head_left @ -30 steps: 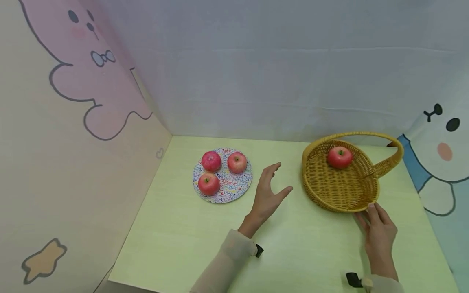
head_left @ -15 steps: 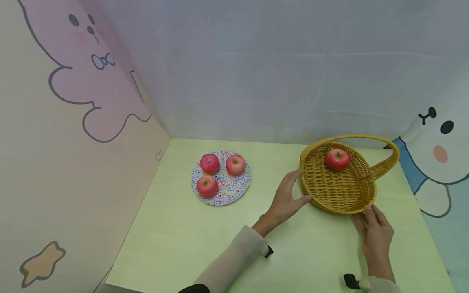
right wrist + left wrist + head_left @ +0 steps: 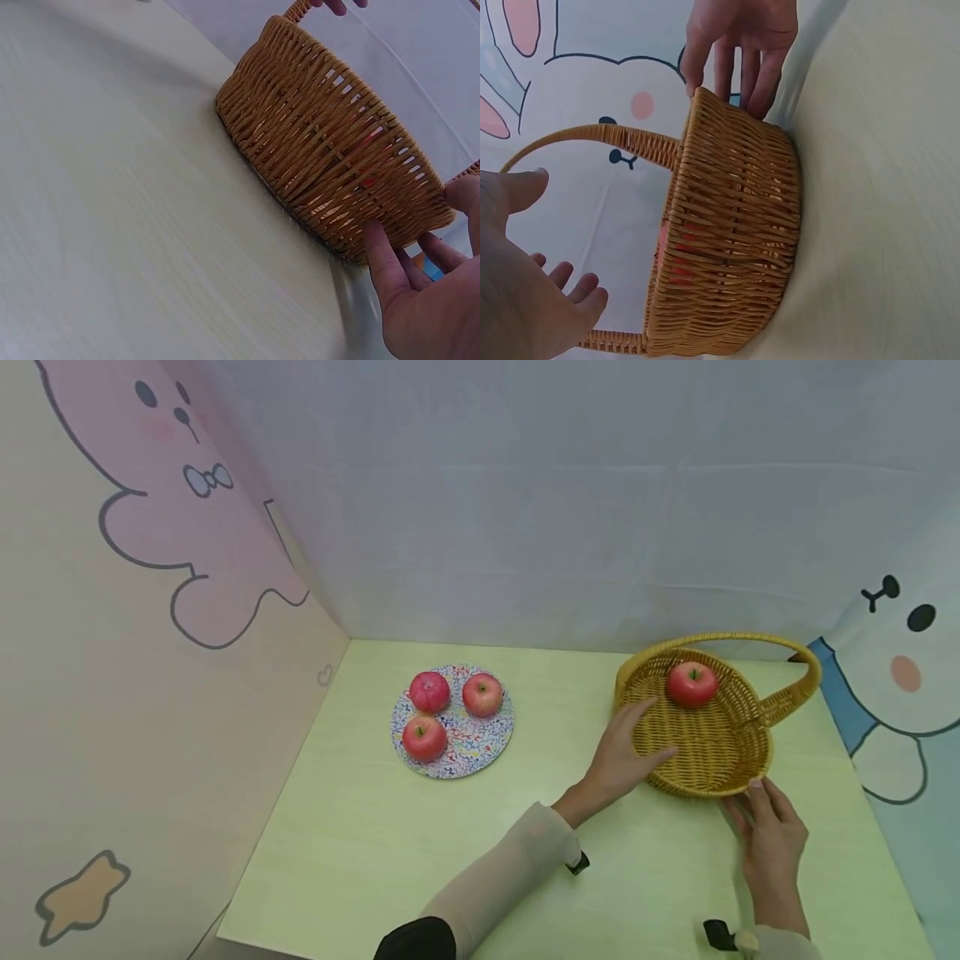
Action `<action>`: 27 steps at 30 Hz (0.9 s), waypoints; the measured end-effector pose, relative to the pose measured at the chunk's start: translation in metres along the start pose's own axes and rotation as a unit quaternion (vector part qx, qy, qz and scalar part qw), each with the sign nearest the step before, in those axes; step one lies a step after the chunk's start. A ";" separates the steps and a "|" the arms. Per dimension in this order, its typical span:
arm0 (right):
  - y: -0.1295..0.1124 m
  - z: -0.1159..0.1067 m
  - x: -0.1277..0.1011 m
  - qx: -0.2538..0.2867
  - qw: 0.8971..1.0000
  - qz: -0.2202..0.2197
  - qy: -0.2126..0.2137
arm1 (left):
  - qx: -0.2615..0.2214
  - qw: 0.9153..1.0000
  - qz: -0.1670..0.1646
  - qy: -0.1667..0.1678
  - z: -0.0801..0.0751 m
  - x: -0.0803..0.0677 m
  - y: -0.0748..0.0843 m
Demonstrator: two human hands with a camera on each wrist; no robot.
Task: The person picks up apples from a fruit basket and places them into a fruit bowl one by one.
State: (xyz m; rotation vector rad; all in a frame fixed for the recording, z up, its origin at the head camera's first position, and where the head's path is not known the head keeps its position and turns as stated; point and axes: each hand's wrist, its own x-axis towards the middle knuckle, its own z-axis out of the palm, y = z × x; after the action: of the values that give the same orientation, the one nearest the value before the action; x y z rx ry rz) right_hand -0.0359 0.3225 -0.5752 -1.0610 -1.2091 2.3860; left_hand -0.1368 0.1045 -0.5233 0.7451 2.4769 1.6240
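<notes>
A woven yellow basket (image 3: 757,760) with an arched handle (image 3: 806,681) stands at the right of the pale green table (image 3: 390,852). One red apple (image 3: 692,683) lies inside it at the back. My left hand (image 3: 630,743) reaches over the basket's left rim, fingers spread and straight, holding nothing. In the left wrist view that hand (image 3: 532,300) hovers beside the basket (image 3: 735,247). My right hand (image 3: 767,817) touches the basket's near right wall with straight fingertips, as the right wrist view shows at the basket (image 3: 330,142) and right hand (image 3: 420,300).
A round speckled plate (image 3: 472,750) sits left of centre with three red apples (image 3: 430,691) on it. Cartoon-printed walls close off the left, back and right sides. The table's front edge runs along the bottom left.
My left hand has swung right from mid-table to the basket's left rim and now reaches over it. The right hand has stayed at the basket's near edge.
</notes>
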 end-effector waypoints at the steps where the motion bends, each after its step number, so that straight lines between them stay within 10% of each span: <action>1: 0.000 0.001 0.000 0.002 1.000 0.000 -0.002 | 0.000 1.000 -0.003 0.005 0.002 0.003 0.000; 27: 0.000 0.002 -0.002 0.023 1.000 -0.002 0.005 | 0.043 0.992 -0.109 0.039 0.046 0.073 -0.002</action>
State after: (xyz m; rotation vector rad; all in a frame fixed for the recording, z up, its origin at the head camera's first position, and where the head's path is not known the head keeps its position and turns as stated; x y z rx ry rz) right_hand -0.0355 0.3204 -0.5734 -1.0534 -1.1466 2.3911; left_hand -0.1863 0.1746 -0.5309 0.4073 2.5909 1.5047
